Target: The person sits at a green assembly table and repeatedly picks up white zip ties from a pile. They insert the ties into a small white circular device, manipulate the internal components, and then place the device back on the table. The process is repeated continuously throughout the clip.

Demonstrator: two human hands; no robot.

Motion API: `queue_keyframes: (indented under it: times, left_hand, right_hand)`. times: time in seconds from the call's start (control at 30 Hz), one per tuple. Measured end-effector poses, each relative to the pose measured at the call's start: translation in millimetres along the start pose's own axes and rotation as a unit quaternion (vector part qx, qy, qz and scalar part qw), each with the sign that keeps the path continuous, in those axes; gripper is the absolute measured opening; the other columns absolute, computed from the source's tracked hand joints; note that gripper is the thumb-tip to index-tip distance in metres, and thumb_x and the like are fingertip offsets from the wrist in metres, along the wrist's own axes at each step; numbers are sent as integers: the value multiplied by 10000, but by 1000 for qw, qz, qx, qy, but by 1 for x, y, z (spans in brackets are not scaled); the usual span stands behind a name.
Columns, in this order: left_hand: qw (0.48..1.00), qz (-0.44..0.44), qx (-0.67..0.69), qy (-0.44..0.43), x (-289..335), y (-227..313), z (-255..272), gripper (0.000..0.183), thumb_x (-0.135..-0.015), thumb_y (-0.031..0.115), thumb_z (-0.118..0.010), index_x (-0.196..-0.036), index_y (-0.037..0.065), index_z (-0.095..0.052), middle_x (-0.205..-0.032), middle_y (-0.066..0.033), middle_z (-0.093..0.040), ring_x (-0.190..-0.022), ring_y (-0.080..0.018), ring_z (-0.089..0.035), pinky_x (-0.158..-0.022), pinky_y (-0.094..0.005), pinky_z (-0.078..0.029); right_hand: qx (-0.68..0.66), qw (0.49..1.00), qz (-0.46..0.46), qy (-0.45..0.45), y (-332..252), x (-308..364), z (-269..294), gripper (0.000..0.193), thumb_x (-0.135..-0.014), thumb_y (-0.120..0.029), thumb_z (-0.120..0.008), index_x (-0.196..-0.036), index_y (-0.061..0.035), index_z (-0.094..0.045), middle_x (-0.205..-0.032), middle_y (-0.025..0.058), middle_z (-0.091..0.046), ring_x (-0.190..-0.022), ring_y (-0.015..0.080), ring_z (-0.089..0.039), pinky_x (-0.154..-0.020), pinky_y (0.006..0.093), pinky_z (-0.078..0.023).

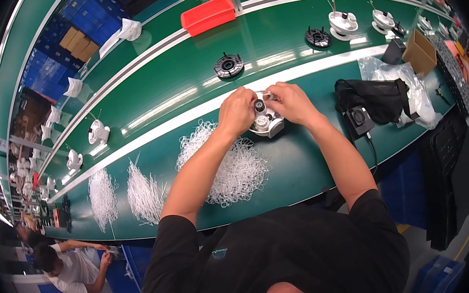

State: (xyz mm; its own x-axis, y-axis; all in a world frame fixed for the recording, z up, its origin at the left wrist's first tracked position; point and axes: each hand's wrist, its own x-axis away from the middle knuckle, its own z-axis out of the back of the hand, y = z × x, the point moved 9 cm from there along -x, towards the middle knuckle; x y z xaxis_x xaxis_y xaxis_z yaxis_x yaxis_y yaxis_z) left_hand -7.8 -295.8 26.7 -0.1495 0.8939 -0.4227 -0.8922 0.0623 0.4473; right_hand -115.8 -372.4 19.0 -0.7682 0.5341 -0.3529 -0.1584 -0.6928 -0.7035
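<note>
A white round plastic unit rests at the bench's far edge between my two hands. From it rises a dark cylindrical piece. My left hand curls around the unit's left side, fingertips beside the dark piece. On the other side, my right hand has thumb and fingers pinched together over the far right part; what lies between them is too small to tell. Close by my left forearm is a heap of white looped ties. Beyond my hands, a black round part lies on the green conveyor.
Two more piles of white ties, a straight bundle and another, lie leftward. A black bag and a small black device sit at right. More white units and a red tray stand beyond. A co-worker sits at lower left.
</note>
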Motion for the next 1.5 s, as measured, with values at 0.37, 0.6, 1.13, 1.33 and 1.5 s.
queue_keyframes:
  times: [0.37,0.6,1.13,1.33,1.5]
  left_hand:
    - [997,56,34,40,4,-14,4,144,-878,180,-624,-889,36,-619,-889,-155,-610,-848,-380,-630,-756,-466,-513]
    - [986,135,42,-92,21,-49,-5,355,-927,257,-639,-1088,-59,-633,-971,-227,-689,-896,-341,-703,-777,-404,-571]
    - [767,457,379,243,54,-258,79,300,-961,126,-585,-1128,-108,-497,-953,-206,-647,-731,-291,-713,-573,-340,-642]
    - [780,474,348,213,118,-270,120,467,-950,357,-657,-1138,-64,-580,-940,-141,-654,-706,-223,-700,-535,-309,-575]
    - [905,393,-39,160,197,-241,213,241,-810,247,-747,-854,15,-696,-801,-137,-710,-742,-268,-694,-708,-378,-540]
  right_hand:
    - [50,999,2,-5,-1,3,1,126,-840,-98,-689,-886,7,-637,-801,121,-573,-688,256,-577,-651,363,-473]
    - [-321,914,-130,212,79,17,9,305,-1047,-252,-502,-1190,0,-598,-874,-6,-561,-722,70,-470,-683,228,-434]
    - [-129,976,-130,116,88,22,-29,200,-964,-188,-644,-1052,-10,-673,-882,10,-643,-802,90,-566,-730,244,-472]
    - [-120,977,-139,109,96,25,-26,187,-960,-176,-650,-1043,-12,-677,-865,-9,-633,-789,74,-556,-721,234,-462]
    - [-97,981,-132,106,93,27,-29,182,-961,-182,-651,-1045,-23,-678,-850,-22,-625,-778,65,-546,-707,225,-453]
